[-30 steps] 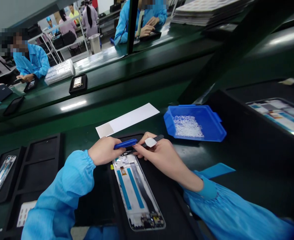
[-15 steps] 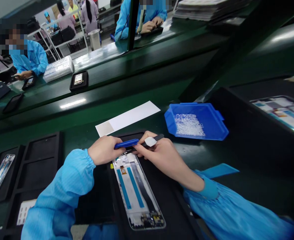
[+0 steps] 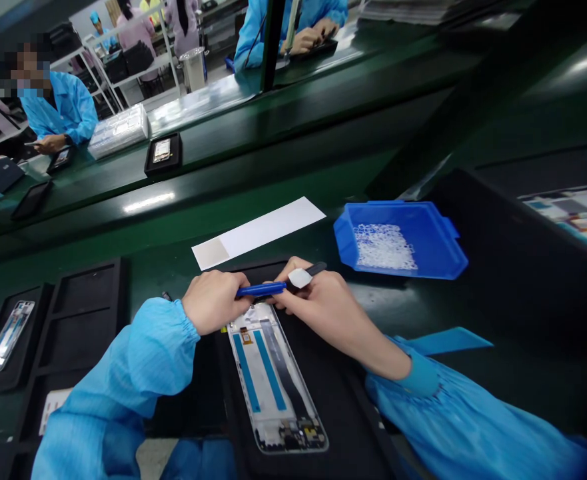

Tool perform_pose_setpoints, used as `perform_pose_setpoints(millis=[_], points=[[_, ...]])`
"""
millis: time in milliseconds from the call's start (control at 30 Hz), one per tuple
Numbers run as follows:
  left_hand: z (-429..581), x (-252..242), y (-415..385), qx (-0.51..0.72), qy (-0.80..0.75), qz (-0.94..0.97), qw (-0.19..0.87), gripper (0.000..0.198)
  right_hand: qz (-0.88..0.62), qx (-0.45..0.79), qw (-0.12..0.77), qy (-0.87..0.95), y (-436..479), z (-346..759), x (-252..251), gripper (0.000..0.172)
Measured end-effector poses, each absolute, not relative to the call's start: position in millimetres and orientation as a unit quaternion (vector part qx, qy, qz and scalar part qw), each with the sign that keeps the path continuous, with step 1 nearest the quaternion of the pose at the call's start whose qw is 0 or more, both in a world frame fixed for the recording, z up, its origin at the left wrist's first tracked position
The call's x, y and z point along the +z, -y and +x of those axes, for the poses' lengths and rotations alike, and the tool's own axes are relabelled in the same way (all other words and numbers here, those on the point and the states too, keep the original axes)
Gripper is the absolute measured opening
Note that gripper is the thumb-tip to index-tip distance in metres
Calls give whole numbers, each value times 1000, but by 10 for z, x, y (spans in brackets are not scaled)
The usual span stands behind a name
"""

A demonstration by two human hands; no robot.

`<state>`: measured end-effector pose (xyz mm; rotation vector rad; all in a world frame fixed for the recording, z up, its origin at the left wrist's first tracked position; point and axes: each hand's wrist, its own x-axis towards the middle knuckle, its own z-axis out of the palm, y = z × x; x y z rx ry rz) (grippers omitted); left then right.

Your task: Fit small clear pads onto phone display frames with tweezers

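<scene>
An opened phone frame [image 3: 269, 400] with two blue adhesive strips and a ribbon cable lies on a black tray [image 3: 346, 407]. At its far end, my left hand [image 3: 216, 303] is closed around a blue pen-shaped tool [image 3: 262, 289] that points to the right. My right hand [image 3: 326, 307] is pinched beside it, gripping a dark, slim tool like tweezers [image 3: 317, 269] with a white wrap on it. Both tools' working tips are hidden by my fingers, close to the top edge of the frame.
Behind my hands lies a white paper strip [image 3: 273, 230]. A blue bin [image 3: 436, 247] of small white rings stands at the right. Black trays [image 3: 80, 333] and another phone frame [image 3: 10, 335] are at the left. Co-workers sit across the green bench [image 3: 213, 150].
The view has shifted slightly. The blue tool sits a little further right and more level against my right fingers. Both hands keep their grip, and the phone frame stays on its tray.
</scene>
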<state>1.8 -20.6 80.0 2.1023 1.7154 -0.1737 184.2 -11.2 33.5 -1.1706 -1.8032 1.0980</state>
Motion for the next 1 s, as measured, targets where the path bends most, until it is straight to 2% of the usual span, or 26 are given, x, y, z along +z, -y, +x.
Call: perform_pose_setpoints(millis=[300, 533, 1000], points=[[41, 824, 216, -74, -618, 756, 205, 26, -439, 453, 367, 684, 133, 1884, 304, 16], [40, 817, 217, -70, -620, 753, 209, 25, -432, 398, 369, 720, 158, 1855, 316, 29], [38, 873, 210, -70, -621, 747, 228, 25, -433, 350, 379, 739, 210, 1838, 367, 34]])
